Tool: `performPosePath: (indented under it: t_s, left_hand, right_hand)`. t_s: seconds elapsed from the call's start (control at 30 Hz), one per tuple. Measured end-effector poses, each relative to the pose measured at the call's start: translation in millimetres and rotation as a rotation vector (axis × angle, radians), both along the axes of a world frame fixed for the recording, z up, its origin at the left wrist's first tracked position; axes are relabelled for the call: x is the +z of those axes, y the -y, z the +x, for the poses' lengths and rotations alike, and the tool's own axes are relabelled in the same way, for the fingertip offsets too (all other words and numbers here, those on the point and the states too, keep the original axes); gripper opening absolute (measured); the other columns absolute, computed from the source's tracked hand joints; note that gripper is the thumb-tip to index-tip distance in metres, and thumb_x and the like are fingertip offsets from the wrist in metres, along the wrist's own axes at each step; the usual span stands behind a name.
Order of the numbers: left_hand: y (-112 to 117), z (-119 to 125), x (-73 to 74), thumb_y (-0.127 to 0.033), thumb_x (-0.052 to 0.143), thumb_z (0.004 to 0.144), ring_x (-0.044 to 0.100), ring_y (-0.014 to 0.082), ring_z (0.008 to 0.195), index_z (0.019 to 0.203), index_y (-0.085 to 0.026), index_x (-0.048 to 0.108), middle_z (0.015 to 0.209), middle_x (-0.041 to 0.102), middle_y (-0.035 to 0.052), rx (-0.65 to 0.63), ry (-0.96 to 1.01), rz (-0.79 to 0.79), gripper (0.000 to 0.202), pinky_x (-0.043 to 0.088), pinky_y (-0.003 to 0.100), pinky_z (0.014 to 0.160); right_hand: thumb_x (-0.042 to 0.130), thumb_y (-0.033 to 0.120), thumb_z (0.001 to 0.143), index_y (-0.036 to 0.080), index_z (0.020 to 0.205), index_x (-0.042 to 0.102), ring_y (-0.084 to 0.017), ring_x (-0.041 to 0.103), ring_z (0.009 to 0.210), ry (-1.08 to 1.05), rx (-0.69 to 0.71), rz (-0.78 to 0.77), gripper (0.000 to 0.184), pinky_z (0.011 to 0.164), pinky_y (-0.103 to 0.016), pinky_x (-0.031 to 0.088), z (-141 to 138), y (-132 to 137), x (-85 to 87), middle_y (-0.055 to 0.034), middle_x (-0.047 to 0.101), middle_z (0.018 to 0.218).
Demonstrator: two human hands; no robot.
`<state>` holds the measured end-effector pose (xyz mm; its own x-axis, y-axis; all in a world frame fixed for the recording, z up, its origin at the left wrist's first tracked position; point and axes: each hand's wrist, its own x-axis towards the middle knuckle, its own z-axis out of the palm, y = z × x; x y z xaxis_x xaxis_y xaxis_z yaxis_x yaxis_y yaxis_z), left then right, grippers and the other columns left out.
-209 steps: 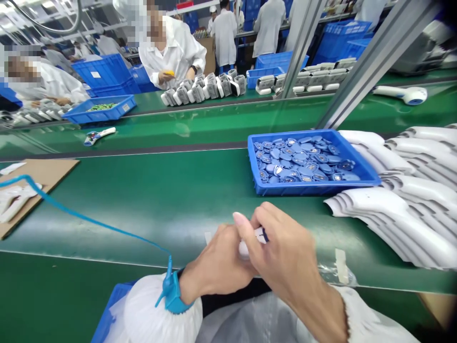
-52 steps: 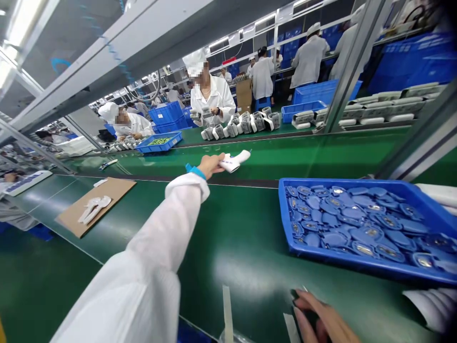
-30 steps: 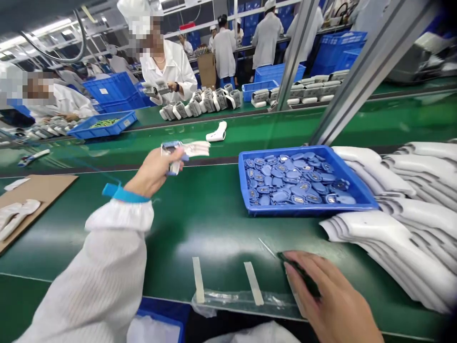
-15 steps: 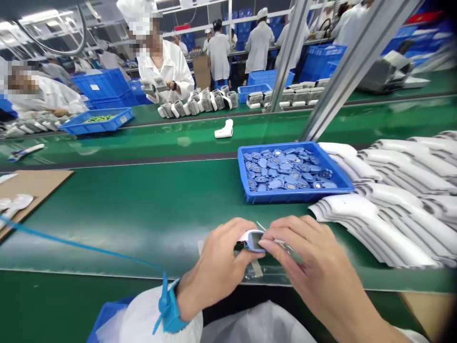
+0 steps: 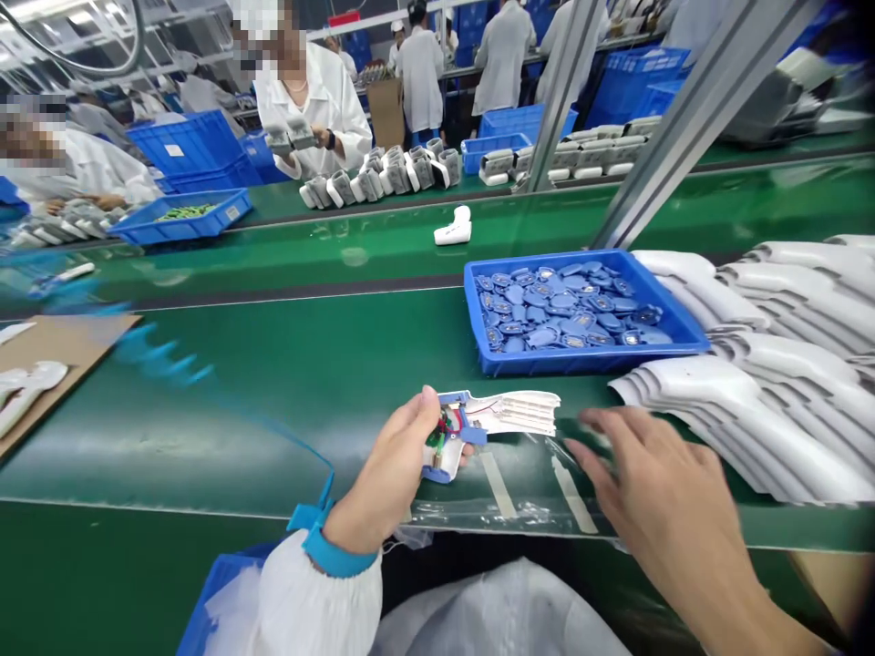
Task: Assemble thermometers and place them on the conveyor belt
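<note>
Head view: left hand (image 5: 386, 465) closed around an open white thermometer shell (image 5: 509, 413), right hand (image 5: 649, 474) open and empty.

Smooth white plastic forms the thermometer shell (image 5: 499, 415), which sits just in front of the tray (image 5: 588, 366), itself of glossy blue moulded plastic. Right of the tray, stacked shells (image 5: 772, 383) show a satin white plastic finish. Under the tray, a glossy green belt (image 5: 273, 364) is seen; left of it, matt brown cardboard (image 5: 61, 342) is laid.
</note>
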<state>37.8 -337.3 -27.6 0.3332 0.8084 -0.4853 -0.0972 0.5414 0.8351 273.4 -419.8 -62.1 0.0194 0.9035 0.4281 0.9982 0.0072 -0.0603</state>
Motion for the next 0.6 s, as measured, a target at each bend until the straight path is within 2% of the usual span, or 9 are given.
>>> performPosePath:
  t_s: [0.03, 0.1, 0.2, 0.3, 0.37, 0.47, 0.53, 0.6]
  left_hand:
    - [1.6, 0.6, -1.8, -0.069, 0.064, 0.090, 0.068, 0.0194, 0.073, 0.103, -0.017, 0.070, 0.083, 0.071, 0.0085, 0.001, 0.003, 0.003, 0.054, 0.051, 0.027, 0.059]
    - [4.3, 3.4, -6.0, -0.070, 0.061, 0.091, 0.069, 0.0197, 0.074, 0.102, -0.017, 0.071, 0.083, 0.071, 0.0081, -0.005, 0.000, 0.017, 0.054, 0.052, 0.027, 0.060]
    - [7.0, 9.5, -10.4, -0.069, 0.057, 0.094, 0.069, 0.0203, 0.086, 0.105, -0.019, 0.070, 0.094, 0.072, 0.0082, -0.013, -0.009, 0.073, 0.052, 0.054, 0.028, 0.071]
    - [10.6, 14.4, -8.2, -0.067, 0.055, 0.096, 0.065, 0.0230, 0.109, 0.109, -0.021, 0.069, 0.111, 0.070, 0.0083, -0.019, -0.023, 0.154, 0.049, 0.053, 0.032, 0.092]
    - [14.2, 17.2, -4.3, -0.065, 0.052, 0.098, 0.061, 0.0238, 0.117, 0.112, -0.021, 0.068, 0.118, 0.069, 0.0080, -0.026, -0.043, 0.165, 0.048, 0.048, 0.034, 0.102]
    - [19.1, 22.5, -1.1, -0.064, 0.053, 0.098, 0.057, 0.0252, 0.123, 0.117, -0.020, 0.067, 0.124, 0.067, 0.0088, -0.013, -0.070, 0.148, 0.050, 0.044, 0.035, 0.107]
    - [20.0, 25.8, -2.3, -0.066, 0.055, 0.097, 0.056, 0.0264, 0.124, 0.120, -0.019, 0.066, 0.125, 0.067, 0.0104, 0.028, -0.052, 0.130, 0.053, 0.043, 0.035, 0.107]
    - [18.1, 26.7, -4.6, -0.066, 0.054, 0.097, 0.058, 0.0261, 0.121, 0.122, -0.018, 0.066, 0.124, 0.067, 0.0118, 0.054, 0.015, 0.098, 0.055, 0.045, 0.035, 0.104]
  right_hand:
    - [0.040, 0.039, 0.108, 0.017, 0.109, 0.064, -0.023, 0.059, 0.088, -0.025, -0.007, 0.043, 0.033, 0.071, -0.035, 0.031, -6.0, 3.4, 5.0, -0.0075, 0.066, 0.102]
    - [0.048, 0.034, 0.106, 0.020, 0.111, 0.066, -0.022, 0.058, 0.090, -0.133, 0.073, 0.110, 0.023, 0.073, -0.034, 0.032, -24.5, 7.2, 20.1, -0.0063, 0.066, 0.101]
    - [0.053, 0.025, 0.104, 0.023, 0.111, 0.067, -0.018, 0.058, 0.089, -0.359, 0.184, 0.080, 0.016, 0.075, -0.033, 0.033, -57.7, 2.2, 33.6, -0.0029, 0.067, 0.099]
    - [0.056, 0.025, 0.103, 0.025, 0.108, 0.071, -0.016, 0.060, 0.088, -0.489, 0.109, 0.017, 0.016, 0.072, -0.032, 0.031, -80.2, -8.8, 25.7, 0.0012, 0.068, 0.097]
    - [0.058, 0.027, 0.102, 0.025, 0.103, 0.073, -0.015, 0.061, 0.085, -0.538, 0.048, 0.025, 0.016, 0.072, -0.031, 0.033, -88.1, -14.1, 15.9, 0.0026, 0.069, 0.092]
    - [0.058, 0.028, 0.101, 0.023, 0.099, 0.074, -0.014, 0.060, 0.079, -0.665, 0.000, 0.054, 0.017, 0.072, -0.031, 0.038, -98.3, -18.6, 7.2, 0.0021, 0.068, 0.088]
    - [0.054, 0.028, 0.103, 0.021, 0.097, 0.074, -0.015, 0.058, 0.078, -0.719, -0.008, 0.037, 0.022, 0.071, -0.032, 0.039, -105.3, -21.8, 8.2, 0.0004, 0.066, 0.085]
    - [0.049, 0.028, 0.105, 0.020, 0.092, 0.073, -0.016, 0.057, 0.077, -0.738, 0.045, -0.036, 0.028, 0.069, -0.032, 0.038, -107.3, -24.8, 14.3, -0.0005, 0.063, 0.083]
